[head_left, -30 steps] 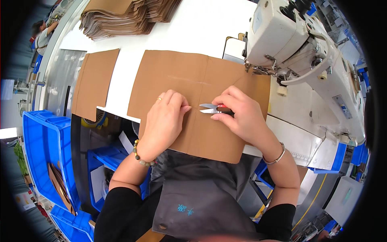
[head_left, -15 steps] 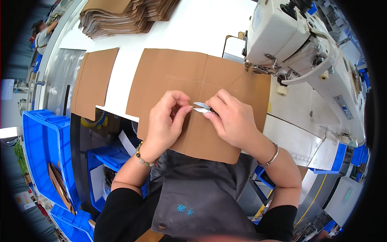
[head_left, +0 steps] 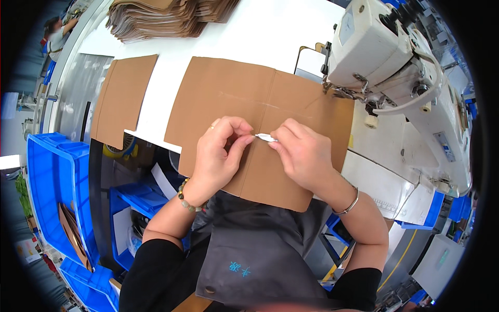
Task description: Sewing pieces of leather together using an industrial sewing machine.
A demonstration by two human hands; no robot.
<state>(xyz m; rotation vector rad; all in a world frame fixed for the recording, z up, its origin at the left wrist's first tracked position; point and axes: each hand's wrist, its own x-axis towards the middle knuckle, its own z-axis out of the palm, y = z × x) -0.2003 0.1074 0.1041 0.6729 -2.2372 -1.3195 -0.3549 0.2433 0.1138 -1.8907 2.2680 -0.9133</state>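
Observation:
A large brown leather-like panel [head_left: 223, 86], with a seam running down it, lies across the white table and over its front edge. Its right end reaches toward the sewing machine [head_left: 374, 57]. In the fingers of my right hand [head_left: 306, 153] is a pair of small thread snips [head_left: 266, 137], blades closed and tips pointing left, just above the seam. My left hand [head_left: 218, 148] pinches thumb against forefinger right at the tips of the snips. Whatever lies in that pinch is too small to make out.
A smaller brown panel [head_left: 125, 99] lies at the table's left edge. Behind it is a thick stack of brown panels [head_left: 156, 21]. Blue bins [head_left: 49, 171] stand at lower left, one holding brown pieces. Another person [head_left: 56, 36] is at far upper left.
The blades of the snips, apart before, have come together at the left fingertips. Both hands stay over the seam; the whole view has shifted slightly.

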